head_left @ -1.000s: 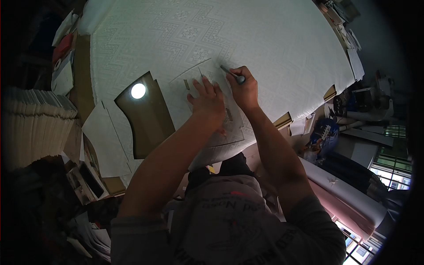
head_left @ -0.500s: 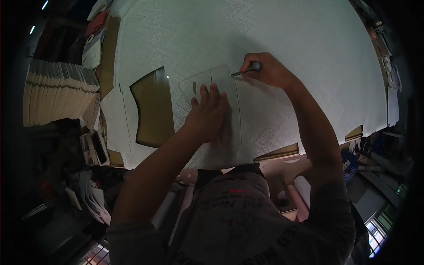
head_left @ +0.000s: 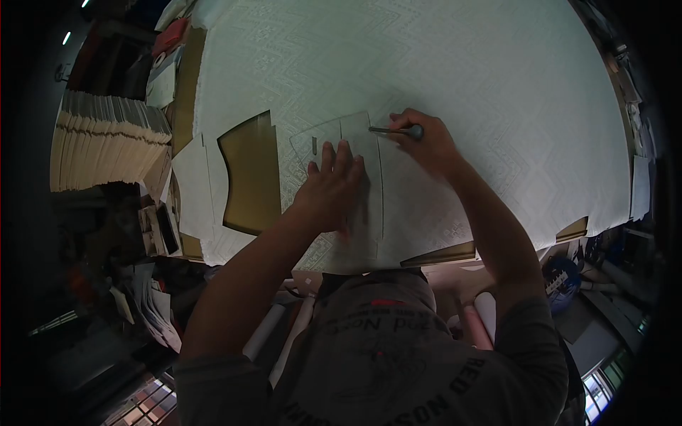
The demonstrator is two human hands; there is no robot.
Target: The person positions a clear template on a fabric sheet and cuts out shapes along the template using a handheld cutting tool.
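A clear template (head_left: 357, 131) lies flat on the white patterned cloth (head_left: 490, 92), near the table edge closest to the person. The left hand (head_left: 330, 186) rests palm down on the template, flat, with its fingers spread and pointing away from the body. The right hand (head_left: 428, 140) is curled round the dark, rounded handle of a slim tool (head_left: 395, 131); its tip stands at the template's upper right edge (whether it touches the cloth cannot be confirmed). A dark line runs down that same right edge toward the person. Left of the template, a curved gap in the cloth exposes a brown surface (head_left: 250, 177). Farther left stands a thick stack of sheets (head_left: 112, 145), with a red item (head_left: 170, 37) lying beyond it.
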